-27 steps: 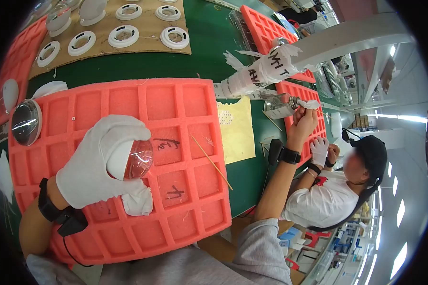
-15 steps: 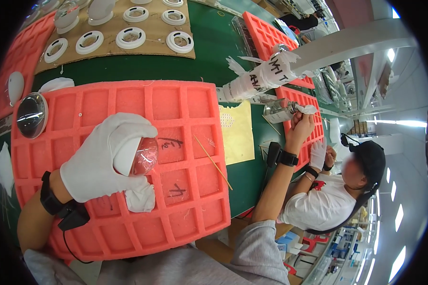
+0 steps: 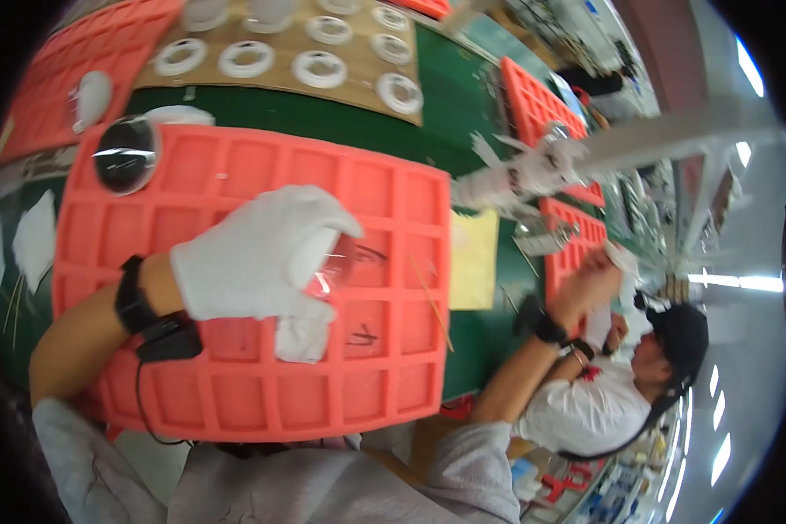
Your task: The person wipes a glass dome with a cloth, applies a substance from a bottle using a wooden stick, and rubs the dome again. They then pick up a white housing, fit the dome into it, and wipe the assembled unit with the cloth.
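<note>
My left hand (image 3: pixel 258 258), in a white glove, is closed around a clear dome (image 3: pixel 335 267) with a white rim (image 3: pixel 313 255), above a pink foam tray (image 3: pixel 410 397). A crumpled white cloth (image 3: pixel 303 336) hangs beneath its fingers; whether they hold it is unclear. My bare right hand (image 3: pixel 589 284), off to the right and smeared by motion, pinches a white wipe (image 3: pixel 622 262). Close behind that hand stands a clear bottle (image 3: pixel 543 236) with a metallic top. A dark, shiny dome (image 3: pixel 125 155) rests at the tray's far left corner.
A thin wooden stick (image 3: pixel 431 304) lies across the tray's right side. Beyond it are a yellow sheet (image 3: pixel 473 271) and a wrapped post (image 3: pixel 533 175). White rings (image 3: pixel 320 69) sit on cardboard at the back. A co-worker (image 3: pixel 603 393) works at the right, beside another pink tray (image 3: pixel 576 214).
My right hand has drawn away from the bottle toward the right, carrying the wipe. My left hand still grips the clear dome. The whole view has shifted.
</note>
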`<move>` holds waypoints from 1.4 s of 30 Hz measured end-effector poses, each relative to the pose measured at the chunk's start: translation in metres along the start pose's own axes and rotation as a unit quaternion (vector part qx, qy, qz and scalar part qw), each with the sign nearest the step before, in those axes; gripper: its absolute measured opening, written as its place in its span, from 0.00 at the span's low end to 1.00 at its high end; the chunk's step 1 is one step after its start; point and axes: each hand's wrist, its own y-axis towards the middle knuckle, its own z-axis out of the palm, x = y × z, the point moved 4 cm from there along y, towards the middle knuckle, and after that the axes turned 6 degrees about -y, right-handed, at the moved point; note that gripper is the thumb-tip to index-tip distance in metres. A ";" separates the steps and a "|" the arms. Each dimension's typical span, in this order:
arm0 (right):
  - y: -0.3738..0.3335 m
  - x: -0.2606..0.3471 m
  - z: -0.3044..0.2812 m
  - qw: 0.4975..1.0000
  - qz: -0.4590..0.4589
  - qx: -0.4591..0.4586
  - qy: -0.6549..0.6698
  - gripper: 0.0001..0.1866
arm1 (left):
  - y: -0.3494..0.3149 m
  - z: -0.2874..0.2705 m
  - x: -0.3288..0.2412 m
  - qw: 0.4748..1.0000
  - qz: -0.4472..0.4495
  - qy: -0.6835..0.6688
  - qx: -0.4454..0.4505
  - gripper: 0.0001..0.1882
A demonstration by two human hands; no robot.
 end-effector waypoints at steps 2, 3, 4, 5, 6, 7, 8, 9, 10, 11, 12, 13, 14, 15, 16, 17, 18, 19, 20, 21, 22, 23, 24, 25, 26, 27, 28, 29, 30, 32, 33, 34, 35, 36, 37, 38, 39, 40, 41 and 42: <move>-0.027 0.068 0.033 0.944 0.056 0.199 0.257 0.03 | 0.013 0.001 -0.001 0.999 0.000 0.043 0.016 0.33; -0.046 0.097 0.053 0.940 0.067 0.201 0.266 0.03 | 0.014 0.002 -0.001 0.996 0.019 0.074 0.049 0.34; -0.077 0.124 0.078 0.925 0.090 0.281 0.241 0.03 | 0.010 0.000 0.004 0.996 0.009 0.077 0.054 0.34; -0.110 0.136 0.097 0.903 0.109 0.357 0.212 0.04 | 0.009 0.000 0.008 0.998 0.001 0.017 0.054 0.34; -0.144 0.134 0.113 0.895 0.174 0.348 0.216 0.05 | 0.007 0.001 0.012 0.998 -0.008 -0.042 0.054 0.34; -0.172 0.130 0.132 0.882 0.236 0.342 0.221 0.06 | 0.005 0.000 0.015 0.994 -0.018 -0.100 0.048 0.34; -0.187 0.129 0.151 0.842 0.236 0.428 0.227 0.06 | 0.006 -0.001 0.013 0.994 -0.021 -0.097 0.051 0.34; -0.201 0.128 0.165 0.795 0.232 0.511 0.231 0.07 | 0.007 0.000 0.009 0.996 -0.015 -0.060 0.067 0.35; -0.209 0.124 0.170 0.794 0.234 0.510 0.233 0.07 | 0.009 0.002 0.007 0.996 -0.009 -0.025 0.080 0.35; -0.216 0.118 0.174 0.805 0.220 0.513 0.201 0.07 | 0.011 0.004 0.008 0.996 -0.002 0.009 0.094 0.35; -0.221 0.113 0.177 0.815 0.206 0.515 0.168 0.07 | 0.012 0.004 0.011 0.995 -0.005 0.007 0.095 0.35; -0.226 0.110 0.179 0.822 0.194 0.518 0.134 0.07 | 0.011 0.003 0.013 0.997 -0.007 -0.007 0.082 0.36; -0.227 0.107 0.179 0.820 0.200 0.520 0.132 0.07 | 0.010 0.002 0.014 0.997 -0.010 -0.022 0.068 0.36; -0.226 0.106 0.180 0.819 0.196 0.519 0.144 0.08 | 0.009 0.001 0.016 0.998 -0.013 -0.037 0.055 0.36; -0.224 0.105 0.179 0.819 0.193 0.518 0.155 0.08 | 0.008 0.002 0.018 0.997 -0.017 -0.042 0.055 0.36; -0.223 0.103 0.179 0.818 0.190 0.517 0.167 0.09 | 0.006 0.002 0.020 0.996 -0.034 -0.056 0.057 0.37; -0.222 0.099 0.180 0.817 0.194 0.518 0.164 0.09 | 0.006 0.001 0.020 0.995 -0.050 -0.070 0.058 0.37; -0.221 0.097 0.180 0.813 0.192 0.525 0.165 0.09 | 0.006 0.001 0.022 0.993 -0.065 -0.084 0.059 0.38; -0.220 0.094 0.181 0.808 0.191 0.532 0.166 0.09 | 0.005 0.003 0.025 0.992 -0.068 -0.088 0.059 0.38; -0.221 0.093 0.181 0.804 0.189 0.538 0.167 0.09 | 0.004 0.003 0.026 0.995 -0.046 -0.076 0.047 0.37; -0.222 0.093 0.179 0.803 0.192 0.540 0.165 0.09 | 0.003 0.004 0.027 0.997 -0.025 -0.064 0.035 0.36; -0.224 0.097 0.177 0.798 0.169 0.555 0.166 0.08 | 0.004 0.003 0.025 0.998 -0.003 -0.052 0.023 0.35; -0.226 0.102 0.174 0.791 0.147 0.569 0.167 0.08 | 0.004 0.003 0.025 0.998 -0.004 -0.056 0.023 0.35; -0.227 0.106 0.173 0.785 0.125 0.583 0.168 0.07 | 0.004 0.003 0.025 0.998 -0.013 -0.050 0.036 0.36; -0.226 0.107 0.174 0.784 0.127 0.584 0.166 0.07 | 0.004 0.003 0.024 0.998 -0.022 -0.044 0.050 0.37; -0.224 0.106 0.174 0.793 0.138 0.570 0.164 0.06 | 0.005 0.004 0.024 0.997 -0.031 -0.037 0.063 0.38; -0.222 0.104 0.175 0.800 0.150 0.557 0.162 0.06 | 0.004 0.006 0.025 0.997 -0.034 -0.039 0.063 0.38; -0.221 0.102 0.176 0.808 0.161 0.544 0.161 0.05 | 0.003 0.006 0.025 0.997 -0.026 -0.047 0.046 0.37; -0.221 0.100 0.175 0.806 0.164 0.545 0.161 0.05 | 0.001 0.006 0.025 0.998 -0.018 -0.055 0.030 0.36; -0.223 0.102 0.175 0.776 0.068 0.599 0.186 0.05 | -0.001 0.005 0.025 0.998 -0.013 -0.064 0.013 0.35; -0.225 0.104 0.173 0.757 0.020 0.623 0.196 0.05 | 0.000 0.005 0.025 0.997 -0.021 -0.071 0.013 0.35; -0.225 0.104 0.173 0.757 0.021 0.623 0.195 0.05 | 0.000 0.005 0.024 0.996 -0.030 -0.077 0.012 0.35; -0.224 0.101 0.172 0.772 0.063 0.602 0.193 0.06 | 0.000 0.004 0.025 0.996 -0.038 -0.084 0.012 0.35; -0.223 0.098 0.171 0.785 0.105 0.580 0.191 0.06 | 0.000 0.005 0.025 0.996 -0.039 -0.085 0.013 0.35; -0.222 0.094 0.170 0.796 0.146 0.556 0.188 0.06 | 0.001 0.005 0.024 0.996 -0.028 -0.077 0.017 0.35; -0.223 0.094 0.170 0.797 0.148 0.555 0.188 0.06 | 0.001 0.006 0.023 0.997 -0.019 -0.068 0.021 0.36; -0.225 0.096 0.169 0.798 0.129 0.552 0.204 0.07 | 0.001 0.006 0.022 0.998 -0.009 -0.059 0.025 0.36; -0.226 0.099 0.169 0.800 0.109 0.548 0.219 0.07 | 0.001 0.006 0.021 0.998 -0.009 -0.059 0.027 0.36; -0.226 0.100 0.168 0.801 0.089 0.544 0.235 0.07 | 0.000 0.005 0.021 0.998 -0.022 -0.060 0.026 0.36; -0.226 0.098 0.168 0.801 0.091 0.542 0.236 0.07 | 0.000 0.004 0.020 0.997 -0.034 -0.060 0.026 0.37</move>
